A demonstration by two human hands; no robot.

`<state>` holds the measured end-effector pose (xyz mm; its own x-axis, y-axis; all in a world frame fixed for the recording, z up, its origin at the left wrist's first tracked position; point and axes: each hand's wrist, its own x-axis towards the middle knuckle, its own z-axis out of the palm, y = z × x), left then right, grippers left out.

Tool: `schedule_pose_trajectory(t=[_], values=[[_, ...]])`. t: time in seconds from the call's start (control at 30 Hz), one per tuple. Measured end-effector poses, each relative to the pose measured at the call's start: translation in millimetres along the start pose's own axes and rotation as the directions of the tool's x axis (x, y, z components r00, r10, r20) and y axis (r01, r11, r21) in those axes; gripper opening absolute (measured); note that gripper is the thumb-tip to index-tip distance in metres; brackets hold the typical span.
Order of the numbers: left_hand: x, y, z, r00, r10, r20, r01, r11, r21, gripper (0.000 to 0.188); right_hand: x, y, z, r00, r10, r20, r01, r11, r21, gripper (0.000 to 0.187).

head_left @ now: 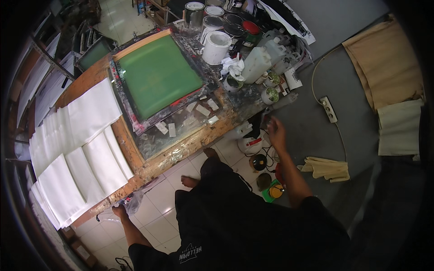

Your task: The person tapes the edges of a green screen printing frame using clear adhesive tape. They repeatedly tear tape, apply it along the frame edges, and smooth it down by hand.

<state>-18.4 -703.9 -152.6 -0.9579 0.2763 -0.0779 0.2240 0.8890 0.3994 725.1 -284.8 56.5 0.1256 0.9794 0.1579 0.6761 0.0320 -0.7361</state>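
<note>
My left hand (119,211) is at the table's front edge, below the white sheets (61,180). Its fingers are curled; what they hold is too small to make out. A clear plastic bag (134,202) hangs right beside it. My right hand (276,132) is raised over the gap between the table and the grey surface, fingers loosely bent and apart, with nothing visible in them. Closest to it is a white container with a red mark (251,143), low down by the table edge. On the table lies a framed green printing screen (158,72).
Paint cans (217,47), translucent jugs (257,64) and a crumpled white cloth (233,67) crowd the table's far right. Small white blocks (202,109) lie before the screen. A power strip (328,109), gloves (327,169) and tan fabric (386,61) rest on the grey surface (300,135).
</note>
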Motion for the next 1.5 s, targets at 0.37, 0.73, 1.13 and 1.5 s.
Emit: schedule_pose_trajectory(t=[0.37,0.73,1.13,1.5], values=[[-120,174,-49,0.699,-0.221,-0.681,0.359,0.931,0.067,0.092,120,60,-9,0.950,-0.290,0.119,0.313,0.855,-0.413,0.032],[-347,565,-37,0.813,0.547,0.197,-0.141,0.515,-0.845,0.025,98,-57,-31,0.968,0.021,0.248,-0.131,0.891,0.436,0.019],[-376,656,-58,0.542,0.750,0.379,-0.174,0.541,-0.823,0.065,120,-135,-20,0.702,-0.664,0.257,0.555,0.736,0.387,0.018],[-357,621,-60,0.775,0.360,0.519,0.234,0.599,-0.766,0.014,135,-145,26,0.373,-0.614,0.696,0.511,0.762,0.398,0.059]])
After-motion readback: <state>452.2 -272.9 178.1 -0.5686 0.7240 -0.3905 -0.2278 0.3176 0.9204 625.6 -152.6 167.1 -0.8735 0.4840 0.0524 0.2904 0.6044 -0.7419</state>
